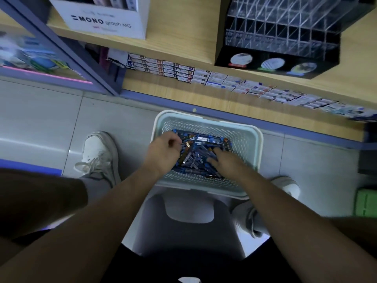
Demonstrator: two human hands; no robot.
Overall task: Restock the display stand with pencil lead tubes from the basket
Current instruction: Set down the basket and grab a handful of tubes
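A pale green perforated basket [253, 139] stands on the floor between my feet, holding a heap of blue pencil lead tubes [201, 156]. Both hands are inside it. My left hand [164, 149] has curled fingers at the heap's left side and seems to grip some tubes. My right hand [223, 160] lies with spread fingers on the tubes at the right. The clear acrylic display stand [285, 31], with rows of see-through slots on a black base, sits on the wooden shelf above.
A white MONO graph box [106, 19] stands on the upper shelf at left. Rows of small boxed goods [204, 75] line the lower shelf. I sit on a pale stool [189, 217]. My white shoes [100, 154] flank the basket on grey tiles.
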